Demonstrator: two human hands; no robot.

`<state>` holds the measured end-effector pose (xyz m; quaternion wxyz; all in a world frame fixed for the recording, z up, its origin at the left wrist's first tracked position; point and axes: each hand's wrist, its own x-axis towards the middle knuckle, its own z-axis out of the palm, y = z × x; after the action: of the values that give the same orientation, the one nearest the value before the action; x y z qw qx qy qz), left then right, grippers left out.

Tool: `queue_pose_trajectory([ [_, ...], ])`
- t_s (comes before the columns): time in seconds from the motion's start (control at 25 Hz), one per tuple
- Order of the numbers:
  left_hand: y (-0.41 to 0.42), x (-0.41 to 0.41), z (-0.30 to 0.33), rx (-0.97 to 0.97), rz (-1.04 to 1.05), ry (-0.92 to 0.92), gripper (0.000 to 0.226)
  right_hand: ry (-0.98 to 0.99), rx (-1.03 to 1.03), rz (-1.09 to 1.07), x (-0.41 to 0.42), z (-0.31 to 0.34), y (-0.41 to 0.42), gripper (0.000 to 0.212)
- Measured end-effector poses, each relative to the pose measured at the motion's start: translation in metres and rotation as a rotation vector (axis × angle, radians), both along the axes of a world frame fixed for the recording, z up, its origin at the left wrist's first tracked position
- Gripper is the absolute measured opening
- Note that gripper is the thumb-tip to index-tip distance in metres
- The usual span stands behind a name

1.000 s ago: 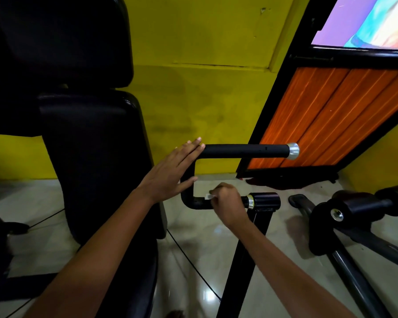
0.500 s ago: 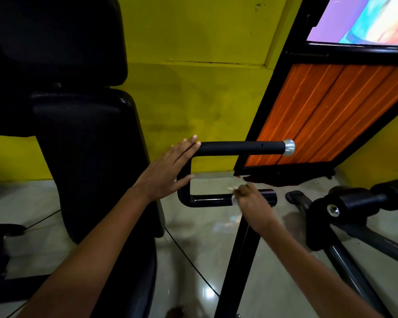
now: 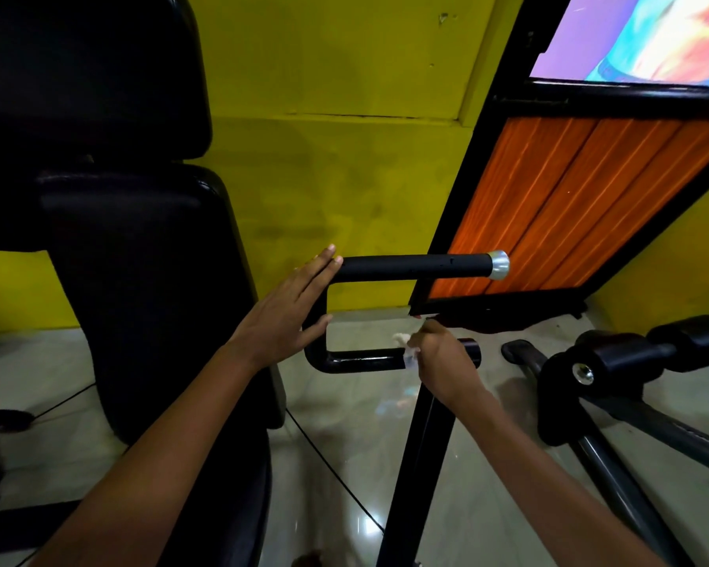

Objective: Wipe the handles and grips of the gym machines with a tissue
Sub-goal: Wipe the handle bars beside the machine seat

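Note:
A black U-shaped machine handle has an upper foam grip (image 3: 414, 266) with a silver end cap and a lower glossy bar (image 3: 357, 360). My left hand (image 3: 287, 317) lies flat with straight fingers against the bend where the two bars join. My right hand (image 3: 439, 358) is wrapped round the lower bar near its right end, holding a small white tissue (image 3: 406, 345) against it. Only a scrap of the tissue shows at my fingers.
A tall black padded seat back (image 3: 140, 280) stands at the left. A black upright post (image 3: 418, 464) supports the handle. Padded rollers and dark bars of another machine (image 3: 614, 362) lie at the right. An orange panel (image 3: 569, 206) leans against the yellow wall. Cables cross the glossy floor.
My right hand slid with the tissue along the lower bar from near the bend toward its right end. My left hand stayed against the bend.

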<state>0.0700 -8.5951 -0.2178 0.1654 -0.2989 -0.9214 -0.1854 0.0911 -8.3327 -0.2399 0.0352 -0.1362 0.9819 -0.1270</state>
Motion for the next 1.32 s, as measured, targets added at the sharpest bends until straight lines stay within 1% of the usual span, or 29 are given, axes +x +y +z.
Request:
queue_pose_trajectory([
  [0.16,0.001,0.001,-0.001,-0.004,0.002,0.001,0.078,0.097,0.098,-0.072,0.003,0.002,-0.008,0.02],
  [0.2,0.001,0.001,-0.001,-0.006,0.001,0.001,0.077,0.069,0.1,-0.099,0.002,0.004,-0.009,0.02],
  [0.28,0.001,0.001,-0.001,0.003,0.005,-0.008,0.076,-0.011,0.071,-0.103,-0.005,0.002,-0.01,0.021],
  [0.32,0.002,0.001,-0.001,0.013,0.013,-0.011,0.075,-0.037,0.06,-0.094,-0.01,-0.001,-0.009,0.017],
  [0.4,0.006,0.0,0.001,0.03,0.022,0.006,0.072,-0.051,0.017,-0.09,-0.017,-0.004,-0.013,0.01],
  [0.48,0.015,-0.005,0.005,0.042,0.02,0.027,0.066,-0.061,-0.081,-0.098,-0.019,-0.002,-0.017,0.011],
  [0.64,0.029,-0.019,0.006,0.16,0.035,-0.016,0.055,-0.099,-0.174,0.06,-0.011,0.004,-0.018,0.01],
  [0.76,0.028,-0.024,0.0,0.223,0.014,-0.008,0.049,-0.031,-0.18,0.175,0.0,0.001,-0.008,0.01],
  [0.84,0.028,-0.025,-0.001,0.242,0.007,-0.02,0.048,0.053,-0.143,0.167,0.001,-0.004,0.002,0.019],
  [0.92,0.028,-0.026,0.0,0.253,0.005,-0.035,0.048,0.116,-0.091,0.148,-0.005,-0.009,0.006,0.032],
  [1.0,0.028,-0.026,-0.001,0.264,0.004,-0.04,0.047,0.143,-0.033,0.121,-0.009,-0.011,-0.006,0.037],
  [1.12,0.028,-0.026,-0.002,0.282,0.004,-0.04,0.047,0.122,-0.057,0.13,0.002,-0.015,-0.028,0.035],
  [1.2,0.026,-0.025,-0.002,0.302,0.001,-0.056,0.047,0.132,-0.074,0.198,0.011,-0.015,-0.024,0.032],
  [1.24,0.025,-0.024,-0.002,0.32,-0.001,-0.075,0.047,0.124,-0.089,0.199,0.011,-0.015,-0.017,0.03],
  [1.32,0.023,-0.023,-0.001,0.355,-0.001,-0.117,0.048,0.098,-0.107,0.105,0.003,-0.015,-0.008,0.025],
])
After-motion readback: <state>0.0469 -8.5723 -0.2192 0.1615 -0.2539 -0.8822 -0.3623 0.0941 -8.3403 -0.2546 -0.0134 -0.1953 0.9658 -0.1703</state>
